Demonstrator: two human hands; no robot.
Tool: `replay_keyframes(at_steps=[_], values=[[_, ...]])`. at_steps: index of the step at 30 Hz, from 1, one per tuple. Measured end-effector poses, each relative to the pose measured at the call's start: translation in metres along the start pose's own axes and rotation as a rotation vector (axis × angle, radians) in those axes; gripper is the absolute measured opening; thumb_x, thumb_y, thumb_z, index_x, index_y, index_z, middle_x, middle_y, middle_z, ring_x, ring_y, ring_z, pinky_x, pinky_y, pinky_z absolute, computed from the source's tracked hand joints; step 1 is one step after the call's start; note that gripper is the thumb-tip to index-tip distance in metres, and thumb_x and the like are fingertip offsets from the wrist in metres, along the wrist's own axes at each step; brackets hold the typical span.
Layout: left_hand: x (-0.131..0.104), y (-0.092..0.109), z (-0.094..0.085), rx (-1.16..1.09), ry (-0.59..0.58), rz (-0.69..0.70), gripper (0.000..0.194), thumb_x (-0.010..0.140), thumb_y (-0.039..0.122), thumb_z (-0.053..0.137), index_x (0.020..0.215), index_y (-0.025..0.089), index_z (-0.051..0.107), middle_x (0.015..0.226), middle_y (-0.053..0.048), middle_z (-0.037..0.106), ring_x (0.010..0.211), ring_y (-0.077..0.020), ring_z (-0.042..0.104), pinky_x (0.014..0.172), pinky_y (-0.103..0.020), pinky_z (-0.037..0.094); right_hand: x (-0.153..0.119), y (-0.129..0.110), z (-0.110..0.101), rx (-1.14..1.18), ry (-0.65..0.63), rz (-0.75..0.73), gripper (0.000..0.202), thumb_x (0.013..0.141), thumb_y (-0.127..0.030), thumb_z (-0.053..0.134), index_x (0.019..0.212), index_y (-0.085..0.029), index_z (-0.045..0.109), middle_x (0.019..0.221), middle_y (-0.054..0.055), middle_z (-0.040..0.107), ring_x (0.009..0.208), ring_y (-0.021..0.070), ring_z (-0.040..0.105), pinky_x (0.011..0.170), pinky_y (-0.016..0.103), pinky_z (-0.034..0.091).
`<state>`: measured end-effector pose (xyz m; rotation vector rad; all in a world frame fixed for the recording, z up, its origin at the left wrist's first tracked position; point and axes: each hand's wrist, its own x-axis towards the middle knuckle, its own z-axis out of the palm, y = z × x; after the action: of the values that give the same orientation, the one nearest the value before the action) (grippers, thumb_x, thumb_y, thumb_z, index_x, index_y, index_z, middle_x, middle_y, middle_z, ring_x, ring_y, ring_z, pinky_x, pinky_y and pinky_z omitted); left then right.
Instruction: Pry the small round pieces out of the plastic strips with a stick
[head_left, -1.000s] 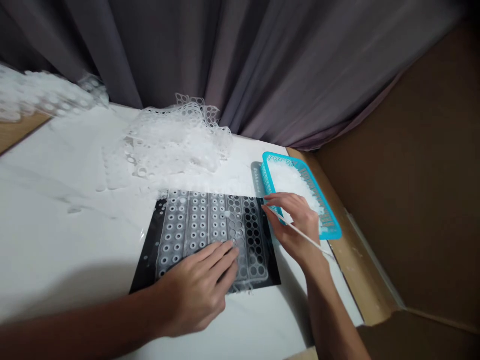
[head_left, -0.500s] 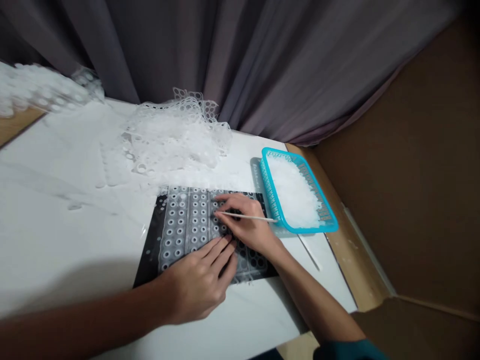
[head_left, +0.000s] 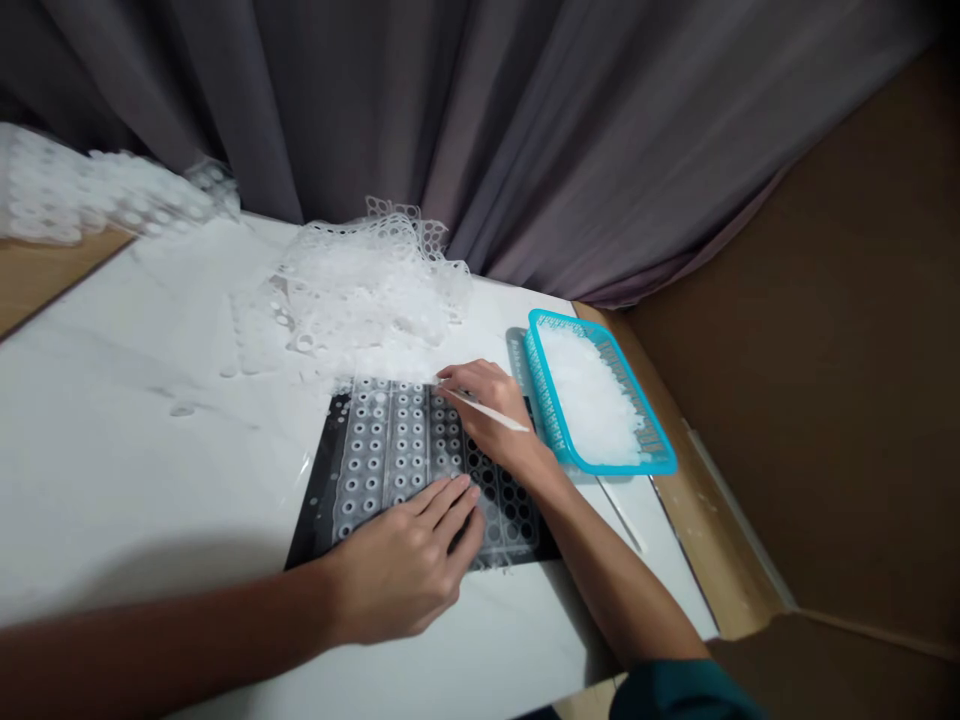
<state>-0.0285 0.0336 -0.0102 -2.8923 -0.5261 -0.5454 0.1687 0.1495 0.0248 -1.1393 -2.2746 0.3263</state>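
Far left, well away from the fingers of the left hand [head_left: 409, 570]: one heap of white perforated sheets [head_left: 105, 190]. Nearer those fingers, one small scrap [head_left: 181, 409] on the table [head_left: 112, 430]. Beyond them, one pile of white mesh [head_left: 360, 280]. Under the left fingertips, one black mat [head_left: 311, 530] bearing one clear perforated panel [head_left: 367, 460]: three double columns of white rings visible, darker holes rightward. Left fingers close together, laid flat on the panel. Farther right, at the panel's far edge, right hand [head_left: 501, 392] with fingers clamped on one thin white stick [head_left: 499, 416]. Right of these fingers, one grey patch [head_left: 517, 350], marks too blurred to read; then one turquoise basket [head_left: 622, 469] of white bits [head_left: 592, 395], one loose stick [head_left: 621, 515] just nearer.
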Motion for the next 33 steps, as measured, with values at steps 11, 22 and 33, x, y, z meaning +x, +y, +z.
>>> replay_keyframes(at_steps=[11, 22, 33], values=[[0.005, -0.002, 0.0, -0.071, -0.037, -0.043, 0.06, 0.109, 0.042, 0.054, 0.152, 0.002, 0.057, 0.16, -0.025, 0.059, 0.151, -0.0399, 0.055, 0.127, -0.05, 0.04, -0.069, 0.012, -0.131, -0.376, 0.411, 0.45, 0.007, 0.094, -0.031, 0.082, 0.092, -0.025, 0.08, 0.108, 0.006, 0.086, 0.102, 0.0326, 0.081, 0.098, 0.053, 0.059], [0.002, 0.002, 0.005, -0.058, -0.011, -0.049, 0.058, 0.105, 0.038, 0.057, 0.151, 0.002, 0.058, 0.149, -0.023, 0.068, 0.138, -0.0385, 0.065, 0.123, -0.05, 0.039, -0.079, -0.021, -0.031, 0.43, -0.049, 0.175, 0.006, 0.101, -0.022, 0.077, 0.095, -0.023, 0.078, 0.119, 0.008, 0.084, 0.109, 0.0232, 0.08, 0.099, 0.043, 0.062], [-0.001, 0.001, 0.003, -0.047, 0.064, -0.03, 0.05, 0.102, 0.034, 0.06, 0.141, 0.003, 0.065, 0.138, -0.02, 0.074, 0.133, -0.0372, 0.069, 0.126, -0.05, 0.041, -0.086, -0.007, -0.015, 0.443, -0.064, 0.03, 0.007, 0.104, -0.023, 0.076, 0.097, -0.023, 0.078, 0.117, 0.009, 0.085, 0.107, 0.0236, 0.078, 0.1, 0.044, 0.063]])
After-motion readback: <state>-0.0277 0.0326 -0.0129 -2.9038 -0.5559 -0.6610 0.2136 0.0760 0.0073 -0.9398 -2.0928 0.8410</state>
